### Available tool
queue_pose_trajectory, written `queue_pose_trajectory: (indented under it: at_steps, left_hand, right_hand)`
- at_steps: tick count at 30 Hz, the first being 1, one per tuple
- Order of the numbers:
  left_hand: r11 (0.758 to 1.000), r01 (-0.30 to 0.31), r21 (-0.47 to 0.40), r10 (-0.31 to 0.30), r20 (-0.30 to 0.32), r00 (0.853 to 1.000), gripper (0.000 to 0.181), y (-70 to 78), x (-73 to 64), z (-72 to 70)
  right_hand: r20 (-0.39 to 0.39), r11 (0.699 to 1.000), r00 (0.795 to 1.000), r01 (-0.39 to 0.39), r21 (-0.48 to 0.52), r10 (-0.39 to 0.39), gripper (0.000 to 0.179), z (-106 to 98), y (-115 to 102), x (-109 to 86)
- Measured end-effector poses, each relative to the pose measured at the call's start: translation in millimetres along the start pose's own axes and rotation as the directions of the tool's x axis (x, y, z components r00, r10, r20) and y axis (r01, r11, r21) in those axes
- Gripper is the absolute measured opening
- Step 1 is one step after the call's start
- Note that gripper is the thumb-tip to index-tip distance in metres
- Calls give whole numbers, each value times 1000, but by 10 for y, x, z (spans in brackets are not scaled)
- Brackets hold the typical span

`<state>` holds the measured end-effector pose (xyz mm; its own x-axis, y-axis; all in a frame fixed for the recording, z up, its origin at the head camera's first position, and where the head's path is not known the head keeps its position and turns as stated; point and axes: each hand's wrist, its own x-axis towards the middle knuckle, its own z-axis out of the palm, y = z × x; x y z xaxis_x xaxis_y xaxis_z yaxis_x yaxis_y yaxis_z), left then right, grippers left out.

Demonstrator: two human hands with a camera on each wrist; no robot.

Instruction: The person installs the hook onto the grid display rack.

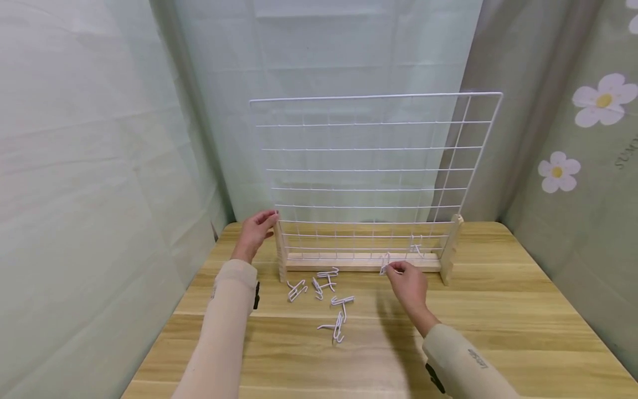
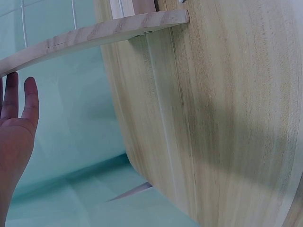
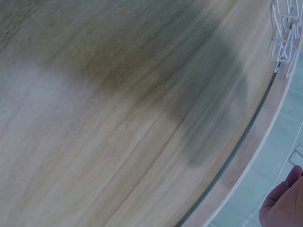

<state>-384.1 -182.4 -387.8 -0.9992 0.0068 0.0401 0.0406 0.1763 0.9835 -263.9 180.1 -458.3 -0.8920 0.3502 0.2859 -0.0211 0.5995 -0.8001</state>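
A white wire grid panel (image 1: 374, 169) stands upright in a wooden base (image 1: 339, 262) with two side posts. My left hand (image 1: 255, 233) is at the top of the left post (image 1: 281, 252); in the left wrist view, nearly straight fingers (image 2: 31, 97) reach the wood's outer side. With fingertips and thumb, my right hand (image 1: 410, 285) pinches a white wire hook (image 1: 384, 262) against the panel's lowest bars. Another white hook (image 1: 416, 246) hangs on the lower right of the panel. In the right wrist view the right hand (image 3: 286, 201) shows only at the corner, near a wire loop (image 3: 297, 153).
Several loose white hooks lie on the wooden table in front of the base, among them one hook (image 1: 297, 290) at the left and another (image 1: 338, 327) nearest me. The right post (image 1: 451, 249) stands beyond my right hand. Pale curtains (image 1: 109, 183) surround the table (image 1: 513, 327).
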Motion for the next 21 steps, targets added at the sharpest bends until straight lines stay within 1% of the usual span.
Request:
queue_pose_trajectory:
  at_steps: [2,5,11,16,21]
  left_hand:
    - [1000,1,0,-1,2,1000,50,0,-2,-3]
    - [1000,2,-1,-2,5,1000,50,3,0,-6]
    - [1000,14,-6,-14,0,1000,48,19,-11,1]
    - [1000,11,-15,-11,-2,1000,47,31,-12,12]
    - [999,4,-35,-4,-1,1000,46,34,-3,11]
  right_hand:
    - [-42,999,999,31,-13,-32,15,21,-12,9]
    - [-104,998,993,58,-14,-59,14,31,-58,17]
    - [-202,998,978,59,-12,-61,15,15,-182,48]
    - [-285,996,955,86,-20,-89,15,-11,-241,105]
    - [-332,996,939,80,-32,-86,14,-54,-268,181]
